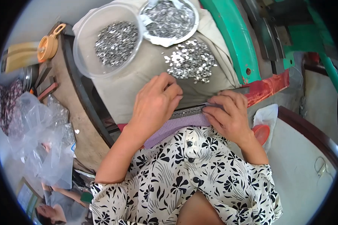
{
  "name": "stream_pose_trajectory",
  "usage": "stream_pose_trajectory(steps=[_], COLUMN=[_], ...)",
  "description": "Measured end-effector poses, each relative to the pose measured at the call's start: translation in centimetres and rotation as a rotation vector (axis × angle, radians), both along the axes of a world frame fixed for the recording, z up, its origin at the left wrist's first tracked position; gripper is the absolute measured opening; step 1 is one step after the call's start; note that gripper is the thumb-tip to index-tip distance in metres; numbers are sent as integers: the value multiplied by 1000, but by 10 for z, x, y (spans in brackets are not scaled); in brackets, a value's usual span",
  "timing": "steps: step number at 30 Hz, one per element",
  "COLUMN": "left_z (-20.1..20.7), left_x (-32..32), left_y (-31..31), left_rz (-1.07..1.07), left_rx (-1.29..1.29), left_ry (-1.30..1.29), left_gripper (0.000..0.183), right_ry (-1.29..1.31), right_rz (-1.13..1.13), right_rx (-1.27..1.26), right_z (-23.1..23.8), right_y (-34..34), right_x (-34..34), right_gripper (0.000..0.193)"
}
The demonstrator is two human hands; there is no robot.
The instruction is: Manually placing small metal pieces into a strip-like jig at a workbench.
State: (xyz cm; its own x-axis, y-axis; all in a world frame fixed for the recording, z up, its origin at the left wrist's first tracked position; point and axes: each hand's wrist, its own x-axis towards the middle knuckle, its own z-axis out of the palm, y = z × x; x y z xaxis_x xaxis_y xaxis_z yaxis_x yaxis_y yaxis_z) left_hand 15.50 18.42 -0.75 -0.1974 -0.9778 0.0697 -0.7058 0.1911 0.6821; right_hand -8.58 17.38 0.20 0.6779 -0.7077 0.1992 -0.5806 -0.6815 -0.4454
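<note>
Left hand: I see the left hand (159, 95) above the beige cloth (116, 93), its fingers bent and the tips drawn close to the thumb; whether a piece is between them, I cannot tell.
Right hand: the right hand (229, 112) is half curled, with thumb and first finger near together at the right end of the narrow grey strip (187, 112); a firm grip I cannot confirm.
Narrow grey strip: it lies along the front edge of the beige cloth, just beyond the purple cloth (169, 127). It looks thin and rather stiff, so I would hold it by its ends.
Silver pieces: the loose heap of silver pieces (191, 62) lies beyond the hands; more are in the clear tub (85, 45) and the white-rimmed bowl (169, 42).
Handling of pieces: they seem very light, hard and smooth, probably slippery and easy to scatter. The edges, between two fingertips, look the best place to take one.
Beige cloth: soft and creased, it could shift when pulled.
</note>
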Motion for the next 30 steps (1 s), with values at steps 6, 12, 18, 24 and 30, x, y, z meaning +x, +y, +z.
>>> stream_pose_trajectory(steps=[6, 12, 18, 24, 30], left_z=[1, 7, -3, -4, -2], left_x=[-10, -24, -41, -43, -32], left_y=[7, 28, 30, 31, 39], left_rz=[91, 57, -10, 24, 32], left_rx=[-20, -14, -16, -24, 13], left_ry=[93, 149, 130, 69, 142], left_gripper=[14, 15, 15, 17, 33], right_ry=[78, 70, 40, 30, 24], right_rz=[-25, -2, -69, -65, 3], right_rx=[-137, -88, -70, -54, -50], right_z=[-2, 8, 9, 5, 0], right_y=[8, -3, -1, 3, 2], right_x=[-1, -2, -10, -10, -5], right_gripper=[27, 26, 25, 25, 26])
